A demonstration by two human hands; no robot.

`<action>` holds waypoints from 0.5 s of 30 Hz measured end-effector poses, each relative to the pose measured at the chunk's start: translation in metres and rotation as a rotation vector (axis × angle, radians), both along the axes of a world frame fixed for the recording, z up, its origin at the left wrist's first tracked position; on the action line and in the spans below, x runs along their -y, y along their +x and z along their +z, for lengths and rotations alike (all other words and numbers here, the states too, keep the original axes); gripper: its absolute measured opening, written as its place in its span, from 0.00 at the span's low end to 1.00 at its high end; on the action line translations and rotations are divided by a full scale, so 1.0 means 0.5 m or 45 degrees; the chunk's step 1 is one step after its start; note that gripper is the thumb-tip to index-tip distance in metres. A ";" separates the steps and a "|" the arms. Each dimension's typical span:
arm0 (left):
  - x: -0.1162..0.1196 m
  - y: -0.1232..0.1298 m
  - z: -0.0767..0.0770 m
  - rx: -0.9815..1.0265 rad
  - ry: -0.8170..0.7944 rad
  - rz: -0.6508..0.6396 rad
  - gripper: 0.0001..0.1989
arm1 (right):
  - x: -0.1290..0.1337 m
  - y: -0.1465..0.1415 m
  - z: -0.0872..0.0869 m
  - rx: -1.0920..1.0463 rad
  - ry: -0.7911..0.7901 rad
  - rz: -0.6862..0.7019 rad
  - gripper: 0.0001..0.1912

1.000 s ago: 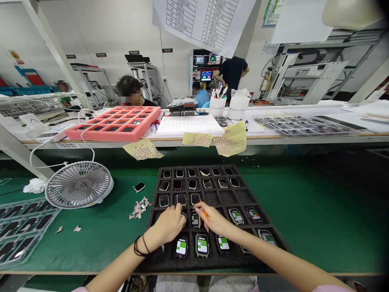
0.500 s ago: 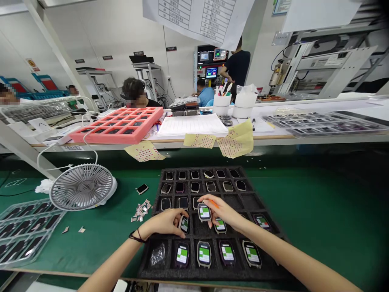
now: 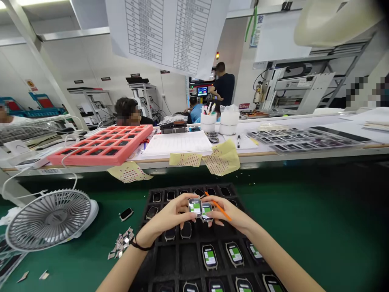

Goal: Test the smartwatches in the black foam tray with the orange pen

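Note:
My left hand [image 3: 178,213] grips a smartwatch case [image 3: 195,207] with a lit green and white screen. Close beside it, my right hand [image 3: 223,211] has its fingers around a second lit smartwatch case [image 3: 207,211]. An orange stick [image 3: 219,207] also lies in my right hand, pointing up to the left. Both hands are over a black foam tray [image 3: 176,253] with rows of square pockets. Lit watches such as one smartwatch [image 3: 209,257] sit in the nearer pockets; dark-screened ones fill the farther rows. The hands hide part of the tray's middle.
A grey fan [image 3: 53,219] stands at the left, near a loose watch [image 3: 126,214] and a pile of small silvery pieces [image 3: 120,243]. On the shelf ahead are a pink foam tray [image 3: 117,156], papers [image 3: 178,142] and clear trays [image 3: 304,140]. Other people sit and stand beyond.
My left hand has lifted its watch from the tray and brought it up beside the one in my right hand. The camera view has tilted up and turned slightly right.

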State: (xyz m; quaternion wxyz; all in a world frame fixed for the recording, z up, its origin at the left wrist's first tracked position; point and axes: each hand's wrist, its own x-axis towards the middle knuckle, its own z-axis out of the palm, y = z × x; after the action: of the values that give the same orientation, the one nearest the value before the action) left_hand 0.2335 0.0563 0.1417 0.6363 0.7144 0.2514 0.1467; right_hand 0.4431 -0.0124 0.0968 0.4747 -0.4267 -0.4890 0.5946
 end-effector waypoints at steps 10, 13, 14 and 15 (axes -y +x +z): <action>-0.020 0.019 -0.066 0.028 -0.028 0.241 0.24 | 0.003 -0.003 0.009 0.133 0.081 -0.135 0.17; -0.016 0.025 -0.066 0.044 -0.003 0.293 0.25 | 0.007 0.000 0.013 0.120 0.083 -0.081 0.18; -0.013 0.025 -0.065 0.060 0.007 0.288 0.25 | 0.008 0.001 0.014 0.118 0.082 -0.062 0.19; -0.010 0.026 -0.064 0.082 0.017 0.279 0.24 | 0.009 0.002 0.014 0.113 0.081 -0.045 0.19</action>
State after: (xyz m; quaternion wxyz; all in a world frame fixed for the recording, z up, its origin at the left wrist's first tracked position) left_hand 0.2463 0.0614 0.1098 0.6193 0.6819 0.3064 0.2398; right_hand 0.4440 -0.0169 0.1039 0.4763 -0.4460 -0.5205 0.5507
